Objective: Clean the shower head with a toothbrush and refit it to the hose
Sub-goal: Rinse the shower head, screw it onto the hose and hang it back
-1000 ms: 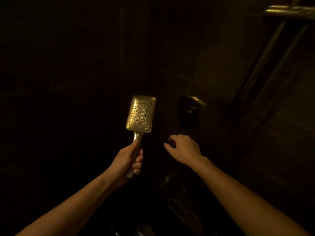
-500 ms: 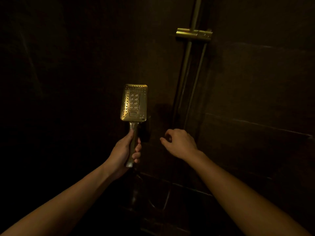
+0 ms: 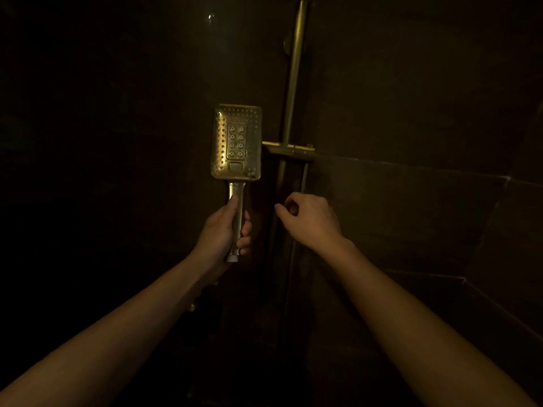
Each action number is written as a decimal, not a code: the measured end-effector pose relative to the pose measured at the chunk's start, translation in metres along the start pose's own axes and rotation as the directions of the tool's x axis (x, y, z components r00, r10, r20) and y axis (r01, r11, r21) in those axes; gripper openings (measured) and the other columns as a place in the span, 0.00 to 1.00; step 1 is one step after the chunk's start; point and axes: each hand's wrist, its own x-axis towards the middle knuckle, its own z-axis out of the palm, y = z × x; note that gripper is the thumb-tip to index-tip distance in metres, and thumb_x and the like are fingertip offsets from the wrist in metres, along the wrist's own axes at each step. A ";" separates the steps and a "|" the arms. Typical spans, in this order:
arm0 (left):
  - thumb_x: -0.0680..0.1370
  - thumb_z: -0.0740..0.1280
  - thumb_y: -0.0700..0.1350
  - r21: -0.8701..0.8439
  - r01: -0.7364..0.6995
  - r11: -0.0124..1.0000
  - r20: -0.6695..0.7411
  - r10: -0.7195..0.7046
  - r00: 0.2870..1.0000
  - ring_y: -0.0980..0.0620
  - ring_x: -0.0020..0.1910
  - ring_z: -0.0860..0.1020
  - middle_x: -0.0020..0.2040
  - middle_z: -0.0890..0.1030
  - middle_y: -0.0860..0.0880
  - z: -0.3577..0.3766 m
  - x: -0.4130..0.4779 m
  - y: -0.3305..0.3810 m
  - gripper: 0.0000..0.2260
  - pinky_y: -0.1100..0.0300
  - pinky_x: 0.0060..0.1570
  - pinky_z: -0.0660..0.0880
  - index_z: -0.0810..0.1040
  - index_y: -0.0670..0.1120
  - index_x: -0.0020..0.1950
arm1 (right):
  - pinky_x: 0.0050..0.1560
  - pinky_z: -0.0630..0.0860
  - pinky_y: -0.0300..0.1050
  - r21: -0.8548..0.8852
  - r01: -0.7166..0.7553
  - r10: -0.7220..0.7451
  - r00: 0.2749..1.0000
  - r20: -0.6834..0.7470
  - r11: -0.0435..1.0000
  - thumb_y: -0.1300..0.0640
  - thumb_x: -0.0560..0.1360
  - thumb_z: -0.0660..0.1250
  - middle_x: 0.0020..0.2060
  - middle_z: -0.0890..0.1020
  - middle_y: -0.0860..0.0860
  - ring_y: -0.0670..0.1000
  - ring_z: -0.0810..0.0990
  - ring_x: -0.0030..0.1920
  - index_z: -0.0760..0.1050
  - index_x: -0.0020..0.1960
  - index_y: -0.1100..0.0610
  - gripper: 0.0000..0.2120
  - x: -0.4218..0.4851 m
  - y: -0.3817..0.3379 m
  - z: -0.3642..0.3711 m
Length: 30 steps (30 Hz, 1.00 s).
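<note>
Head view, left to right: your left hand [image 3: 226, 227] is wrapped round the handle of the shower head [image 3: 236, 142]. It holds the head upright with the nozzle face toward you, likely so you can inspect it. The handle's bottom end shows bare, with no hose on it. Your right hand [image 3: 308, 218] hovers just beside the handle without touching it, fingers curled in with nothing visible in them; no toothbrush shows. Behind it the rail [image 3: 295, 69] runs up the wall [image 3: 411, 113], its bracket [image 3: 289, 148] just right of the head. Against half a second ago, both hands keep their pose. The head is now level with the bracket, which then sat well above it, though your own head tilting may explain much of that.
</note>
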 end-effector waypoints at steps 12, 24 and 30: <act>0.82 0.56 0.58 -0.020 -0.119 0.993 0.050 0.120 0.992 0.56 0.20 0.64 0.28 0.69 0.50 0.040 0.047 0.023 0.19 0.65 0.21 0.63 0.72 0.45 0.43 | 0.48 0.76 0.46 0.516 -0.303 0.273 0.953 0.134 0.802 0.51 0.82 0.60 0.58 0.80 0.54 0.51 0.79 0.52 0.71 0.67 0.57 0.16 0.085 0.051 0.008; 0.82 0.56 0.57 0.092 -0.140 0.986 -0.005 0.141 0.990 0.56 0.19 0.64 0.27 0.70 0.49 0.031 0.048 0.022 0.18 0.65 0.20 0.63 0.71 0.43 0.45 | 0.30 0.72 0.39 0.972 -0.209 0.126 0.973 0.195 0.106 0.56 0.81 0.57 0.30 0.77 0.47 0.44 0.72 0.29 0.78 0.52 0.60 0.12 0.084 0.066 0.036; 0.81 0.57 0.59 0.080 -0.118 0.990 0.003 0.118 0.993 0.56 0.19 0.63 0.27 0.69 0.49 0.026 0.047 0.019 0.19 0.65 0.20 0.63 0.72 0.43 0.44 | 0.32 0.72 0.41 0.975 -0.182 0.099 0.976 0.195 -0.126 0.59 0.81 0.58 0.33 0.76 0.49 0.46 0.73 0.31 0.77 0.54 0.60 0.10 0.085 0.063 0.033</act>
